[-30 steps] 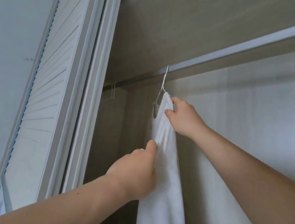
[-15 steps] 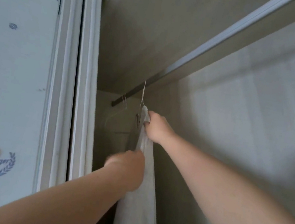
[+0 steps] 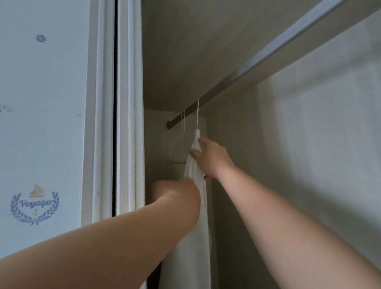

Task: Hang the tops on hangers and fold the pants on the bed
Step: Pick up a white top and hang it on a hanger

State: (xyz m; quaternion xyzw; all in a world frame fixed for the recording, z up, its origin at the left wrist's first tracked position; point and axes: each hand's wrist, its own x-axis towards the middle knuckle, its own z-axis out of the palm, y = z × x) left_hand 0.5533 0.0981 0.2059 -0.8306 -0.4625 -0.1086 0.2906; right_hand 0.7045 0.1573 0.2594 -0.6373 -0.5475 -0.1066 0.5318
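Head: closet rail (image 3: 214,95), hung top (image 3: 188,270), wallpaper (image 3: 29,92)

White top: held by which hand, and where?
Right hand grips the white top at its shoulder, just under the hanger hook. Left hand is against it lower down; fingers hidden, grip unclear.

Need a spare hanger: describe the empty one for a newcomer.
Find the dark rail under the wardrobe shelf. Near its far end, past the white top, hangs the empty hanger: a thin bare outline against the end wall, no cloth on it.
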